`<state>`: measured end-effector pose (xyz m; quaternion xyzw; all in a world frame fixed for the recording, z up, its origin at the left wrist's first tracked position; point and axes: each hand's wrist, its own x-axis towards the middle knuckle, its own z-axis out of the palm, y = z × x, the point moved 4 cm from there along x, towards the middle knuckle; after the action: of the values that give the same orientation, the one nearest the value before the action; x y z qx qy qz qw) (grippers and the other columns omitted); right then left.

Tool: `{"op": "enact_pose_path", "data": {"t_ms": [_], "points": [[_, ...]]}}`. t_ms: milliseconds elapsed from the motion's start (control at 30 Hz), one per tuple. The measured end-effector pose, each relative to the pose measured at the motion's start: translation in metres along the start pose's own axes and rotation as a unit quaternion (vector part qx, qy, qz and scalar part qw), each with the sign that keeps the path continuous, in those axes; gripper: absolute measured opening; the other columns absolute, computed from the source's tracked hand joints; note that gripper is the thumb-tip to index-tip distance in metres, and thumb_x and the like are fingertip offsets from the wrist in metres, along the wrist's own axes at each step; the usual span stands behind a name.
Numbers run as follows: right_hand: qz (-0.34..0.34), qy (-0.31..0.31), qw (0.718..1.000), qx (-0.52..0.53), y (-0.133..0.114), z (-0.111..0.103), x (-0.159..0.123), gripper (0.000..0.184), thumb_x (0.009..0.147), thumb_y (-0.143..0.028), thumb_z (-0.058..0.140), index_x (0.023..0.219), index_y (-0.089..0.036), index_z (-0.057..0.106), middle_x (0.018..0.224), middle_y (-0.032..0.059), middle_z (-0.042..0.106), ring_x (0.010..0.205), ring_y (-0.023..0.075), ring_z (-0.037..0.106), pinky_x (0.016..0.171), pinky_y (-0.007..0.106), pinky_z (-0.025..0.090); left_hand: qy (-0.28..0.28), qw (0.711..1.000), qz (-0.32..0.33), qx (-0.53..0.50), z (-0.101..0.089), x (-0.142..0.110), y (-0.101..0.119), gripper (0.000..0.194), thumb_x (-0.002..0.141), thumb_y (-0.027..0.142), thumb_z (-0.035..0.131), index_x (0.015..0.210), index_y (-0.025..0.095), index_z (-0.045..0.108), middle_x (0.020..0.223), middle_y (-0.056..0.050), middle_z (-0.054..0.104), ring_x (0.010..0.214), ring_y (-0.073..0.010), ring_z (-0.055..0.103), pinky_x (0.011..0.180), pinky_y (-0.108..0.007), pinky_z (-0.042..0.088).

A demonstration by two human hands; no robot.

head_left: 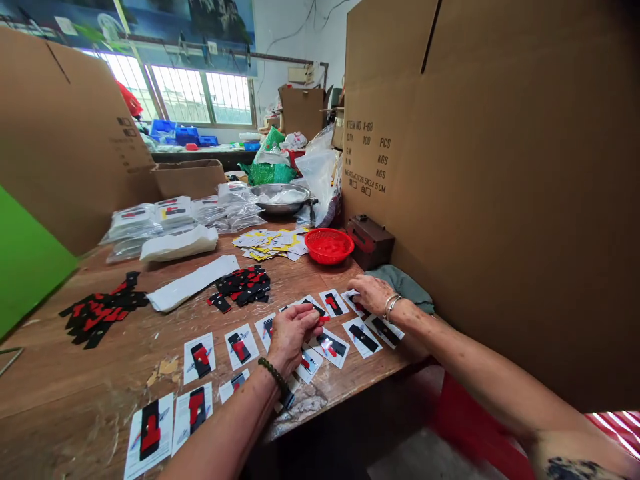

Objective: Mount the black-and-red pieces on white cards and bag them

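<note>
My left hand [295, 328], with a beaded bracelet at the wrist, is over the rows of cards, thumb and fingers pinched on a small red piece [324, 319]. To its right, my right hand [374, 293] bends its fingers down over a printed card [353, 300] at the far end of the row; its fingertips are partly hidden. White cards lie in rows along the table edge, many bearing a black strip [363, 338] with or without a red piece. Among them are a card with a black and red strip [201, 360] and another such card [150, 430] nearest me.
Piles of black and red strips [243, 288] lie behind the cards, beside folded white paper [193, 283]. Farther back are yellow-edged cards [275, 244], a red basket [329, 263], a dark brown box [370, 240] and bagged packs [133, 223]. A tall carton [490, 200] walls the right side.
</note>
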<state>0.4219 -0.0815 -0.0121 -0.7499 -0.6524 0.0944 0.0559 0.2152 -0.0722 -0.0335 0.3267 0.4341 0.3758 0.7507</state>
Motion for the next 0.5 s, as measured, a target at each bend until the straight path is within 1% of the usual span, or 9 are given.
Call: {"op": "enact_pose_path", "data": {"t_ms": [33, 100, 167, 200, 233, 300, 367, 433, 500], "points": [[-0.015, 0.010, 0.999, 0.032, -0.008, -0.001, -0.005, 0.018, 0.085, -0.018, 0.054, 0.094, -0.019, 0.070, 0.098, 0.0076, 0.070, 0.090, 0.0179, 0.062, 0.074, 0.024, 0.042, 0.001, 1.000, 0.004, -0.003, 0.000, 0.000, 0.000, 0.017, 0.072, -0.004, 0.069, 0.083, 0.007, 0.063, 0.068, -0.005, 0.068, 0.055, -0.0130, 0.067, 0.051, -0.021, 0.056], [-0.057, 0.014, 0.985, 0.161, -0.027, 0.000, -0.016, 0.020, 0.089, -0.029, 0.052, 0.094, -0.018, 0.068, 0.089, 0.0045, 0.070, 0.079, 0.0149, 0.063, 0.068, 0.023, 0.044, -0.006, 1.000, 0.015, -0.005, 0.003, -0.001, 0.000, 0.019, 0.070, -0.003, 0.072, 0.083, 0.008, 0.063, 0.070, -0.006, 0.069, 0.057, -0.0132, 0.068, 0.053, -0.021, 0.056], [-0.092, 0.004, 0.946, 0.311, -0.044, 0.000, -0.024, 0.022, 0.083, -0.036, 0.059, 0.090, -0.017, 0.066, 0.077, 0.0020, 0.068, 0.068, 0.0135, 0.061, 0.060, 0.022, 0.044, -0.028, 0.999, 0.030, -0.003, 0.008, -0.003, 0.000, 0.020, 0.069, 0.000, 0.073, 0.085, 0.008, 0.064, 0.072, -0.007, 0.070, 0.058, -0.0127, 0.068, 0.055, -0.020, 0.056], [-0.099, 0.000, 0.926, 0.364, -0.050, 0.000, -0.027, 0.021, 0.079, -0.036, 0.063, 0.087, -0.016, 0.065, 0.072, 0.0011, 0.067, 0.064, 0.0130, 0.059, 0.057, 0.022, 0.043, -0.039, 0.998, 0.039, -0.002, 0.011, -0.005, 0.000, 0.021, 0.069, 0.001, 0.074, 0.087, 0.008, 0.064, 0.073, -0.007, 0.071, 0.058, -0.0124, 0.068, 0.056, -0.020, 0.056], [-0.100, -0.002, 0.915, 0.392, -0.054, -0.001, -0.029, 0.020, 0.075, -0.034, 0.066, 0.084, -0.016, 0.064, 0.069, 0.0000, 0.065, 0.062, 0.0123, 0.057, 0.055, 0.021, 0.042, -0.048, 0.998, 0.048, -0.002, 0.014, -0.007, 0.000, 0.023, 0.069, 0.002, 0.075, 0.088, 0.008, 0.065, 0.074, -0.007, 0.071, 0.059, -0.0122, 0.068, 0.057, -0.020, 0.057], [-0.092, -0.001, 0.908, 0.408, -0.053, -0.003, -0.032, 0.017, 0.070, -0.029, 0.069, 0.080, -0.016, 0.063, 0.064, -0.0019, 0.061, 0.058, 0.0107, 0.054, 0.052, 0.020, 0.040, -0.053, 0.997, 0.061, 0.002, 0.016, -0.012, 0.002, 0.027, 0.068, 0.004, 0.077, 0.092, 0.009, 0.065, 0.078, -0.008, 0.072, 0.062, -0.0129, 0.068, 0.060, -0.022, 0.058], [-0.072, -0.006, 0.912, 0.403, -0.044, -0.002, -0.035, 0.013, 0.069, -0.025, 0.067, 0.077, -0.016, 0.062, 0.062, -0.0030, 0.060, 0.055, 0.0094, 0.052, 0.050, 0.019, 0.038, -0.040, 0.996, 0.071, 0.029, 0.013, -0.017, 0.007, 0.029, 0.069, 0.006, 0.075, 0.096, 0.010, 0.066, 0.086, -0.009, 0.072, 0.065, -0.0137, 0.069, 0.061, -0.024, 0.058], [-0.030, -0.019, 0.924, 0.381, -0.029, 0.004, -0.040, 0.007, 0.069, -0.020, 0.064, 0.073, -0.017, 0.059, 0.060, -0.0038, 0.059, 0.051, 0.0088, 0.051, 0.048, 0.019, 0.037, -0.027, 0.992, 0.089, 0.081, 0.007, -0.023, 0.013, 0.028, 0.070, 0.006, 0.073, 0.097, 0.011, 0.068, 0.093, -0.010, 0.072, 0.066, -0.0130, 0.068, 0.060, -0.023, 0.057], [0.026, -0.034, 0.933, 0.357, -0.015, 0.016, -0.046, 0.006, 0.069, -0.016, 0.061, 0.072, -0.018, 0.056, 0.057, -0.0047, 0.058, 0.048, 0.0092, 0.052, 0.046, 0.019, 0.037, -0.023, 0.985, 0.113, 0.130, -0.001, -0.029, 0.021, 0.025, 0.069, 0.007, 0.072, 0.094, 0.012, 0.070, 0.093, -0.009, 0.073, 0.067, -0.0125, 0.067, 0.061, -0.022, 0.056]]}}
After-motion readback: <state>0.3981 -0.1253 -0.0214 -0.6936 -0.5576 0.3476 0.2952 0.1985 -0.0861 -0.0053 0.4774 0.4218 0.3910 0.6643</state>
